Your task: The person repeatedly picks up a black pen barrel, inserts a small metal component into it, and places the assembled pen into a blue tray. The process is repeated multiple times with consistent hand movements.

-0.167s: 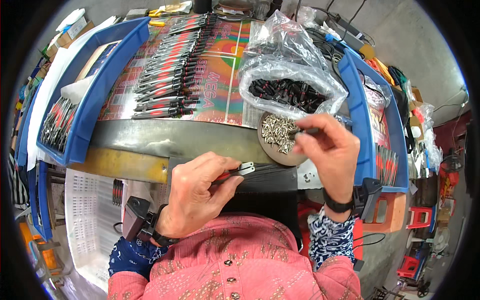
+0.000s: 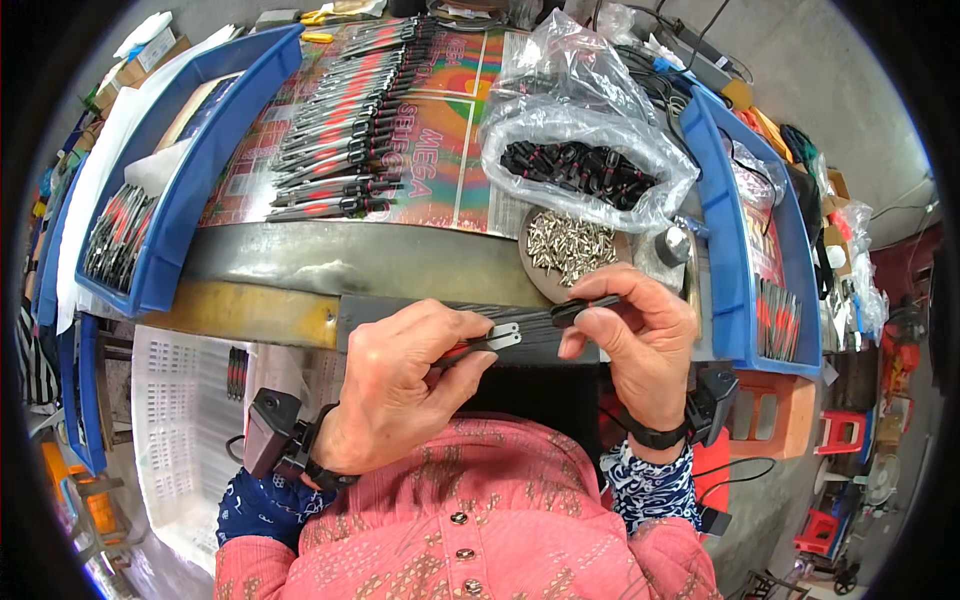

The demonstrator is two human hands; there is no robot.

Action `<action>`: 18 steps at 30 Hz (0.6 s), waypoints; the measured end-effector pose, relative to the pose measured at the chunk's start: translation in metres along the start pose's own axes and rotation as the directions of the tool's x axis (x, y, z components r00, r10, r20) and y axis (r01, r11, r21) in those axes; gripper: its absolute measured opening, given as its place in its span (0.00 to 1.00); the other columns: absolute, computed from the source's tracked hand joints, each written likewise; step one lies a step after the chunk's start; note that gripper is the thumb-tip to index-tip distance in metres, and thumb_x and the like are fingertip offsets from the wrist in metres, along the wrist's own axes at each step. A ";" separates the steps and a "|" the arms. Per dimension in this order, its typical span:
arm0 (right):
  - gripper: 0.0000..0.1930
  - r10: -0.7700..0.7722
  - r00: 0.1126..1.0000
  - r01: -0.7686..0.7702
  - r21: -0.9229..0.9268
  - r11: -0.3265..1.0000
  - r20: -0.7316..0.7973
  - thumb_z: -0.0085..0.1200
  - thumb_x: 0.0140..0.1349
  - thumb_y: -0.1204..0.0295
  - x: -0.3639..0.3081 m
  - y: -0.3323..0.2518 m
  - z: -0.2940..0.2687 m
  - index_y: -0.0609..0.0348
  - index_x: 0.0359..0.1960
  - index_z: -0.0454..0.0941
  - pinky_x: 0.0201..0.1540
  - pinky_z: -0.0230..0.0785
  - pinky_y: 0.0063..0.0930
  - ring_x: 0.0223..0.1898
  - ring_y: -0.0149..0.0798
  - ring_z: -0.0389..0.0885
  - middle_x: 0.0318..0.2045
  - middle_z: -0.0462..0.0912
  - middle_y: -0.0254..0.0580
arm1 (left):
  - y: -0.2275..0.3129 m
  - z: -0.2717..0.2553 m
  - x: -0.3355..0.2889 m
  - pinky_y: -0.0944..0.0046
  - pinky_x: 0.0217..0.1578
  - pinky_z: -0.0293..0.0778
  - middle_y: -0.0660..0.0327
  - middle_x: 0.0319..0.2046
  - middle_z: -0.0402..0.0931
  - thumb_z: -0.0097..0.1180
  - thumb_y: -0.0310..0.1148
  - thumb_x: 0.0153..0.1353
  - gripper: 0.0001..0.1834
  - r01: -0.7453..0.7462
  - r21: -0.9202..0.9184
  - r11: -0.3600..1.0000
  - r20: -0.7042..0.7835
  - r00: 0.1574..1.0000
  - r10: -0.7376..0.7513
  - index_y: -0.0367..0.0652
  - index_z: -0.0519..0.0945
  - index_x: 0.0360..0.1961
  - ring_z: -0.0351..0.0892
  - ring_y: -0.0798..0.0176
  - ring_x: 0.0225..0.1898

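My left hand (image 2: 395,385) is closed around a slim red-and-black piece; its flat silver end (image 2: 505,337), with small holes, sticks out past thumb and forefinger. A short gap to the right, my right hand (image 2: 645,340) pinches a small black part (image 2: 572,311) between thumb and fingers. Just beyond the right hand lies a round dish (image 2: 537,280) heaped with small shiny metal pins (image 2: 570,247). Behind it, a clear plastic bag (image 2: 660,212) gapes around many black parts (image 2: 585,175). Fingers hide most of the left-hand piece.
A long row of black, silver and red pieces (image 2: 345,125) lies on a colourful printed sheet (image 2: 450,180). Blue trays (image 2: 160,255) (image 2: 735,300) flank the bench, both holding similar pieces. A white perforated basket (image 2: 180,430) sits below left, an orange stool (image 2: 775,420) below right.
My right hand has drawn back from the pin dish, down and left toward the left hand, with the black part now plainly showing. The left hand has barely moved.
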State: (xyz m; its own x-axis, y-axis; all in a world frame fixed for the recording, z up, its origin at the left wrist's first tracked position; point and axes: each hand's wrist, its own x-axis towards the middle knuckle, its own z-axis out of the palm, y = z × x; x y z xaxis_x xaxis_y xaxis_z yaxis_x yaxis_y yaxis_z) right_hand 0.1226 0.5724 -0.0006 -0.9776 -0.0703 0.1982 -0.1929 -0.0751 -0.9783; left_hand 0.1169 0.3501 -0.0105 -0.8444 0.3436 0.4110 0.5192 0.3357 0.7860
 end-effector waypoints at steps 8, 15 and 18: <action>0.09 0.086 0.996 -0.087 0.097 0.991 0.019 0.56 0.67 0.79 -0.026 0.014 0.013 0.71 0.47 0.76 0.29 0.77 0.18 0.26 0.28 0.83 0.31 0.84 0.43 | 0.004 0.008 -0.012 0.63 0.25 0.75 0.54 0.27 0.79 0.67 0.19 0.49 0.13 -0.027 -0.037 0.999 0.022 0.999 0.028 0.35 0.82 0.38 0.79 0.57 0.24; 0.08 0.085 0.996 -0.085 -0.039 0.996 -0.012 0.56 0.67 0.79 -0.031 0.014 0.018 0.69 0.46 0.79 0.29 0.76 0.18 0.26 0.27 0.82 0.29 0.84 0.41 | 0.005 0.010 -0.017 0.58 0.27 0.76 0.53 0.28 0.78 0.67 0.20 0.48 0.13 -0.019 0.004 1.000 0.034 0.999 0.019 0.37 0.82 0.37 0.80 0.50 0.27; 0.08 0.106 0.994 -0.107 -0.034 0.994 -0.012 0.56 0.67 0.79 -0.033 0.013 0.017 0.69 0.45 0.79 0.29 0.76 0.18 0.25 0.27 0.82 0.28 0.84 0.40 | 0.003 0.012 -0.018 0.57 0.28 0.76 0.53 0.28 0.78 0.67 0.20 0.48 0.13 -0.050 0.024 0.998 0.024 0.998 0.050 0.38 0.82 0.37 0.80 0.49 0.27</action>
State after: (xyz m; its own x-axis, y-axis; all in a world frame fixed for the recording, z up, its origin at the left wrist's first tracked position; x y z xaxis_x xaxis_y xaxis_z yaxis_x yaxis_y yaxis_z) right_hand 0.1532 0.5565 -0.0190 -0.9936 -0.0657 0.0922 -0.0901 -0.0337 -0.9954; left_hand 0.1357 0.3557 -0.0210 -0.8141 0.3812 0.4380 0.5639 0.3392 0.7530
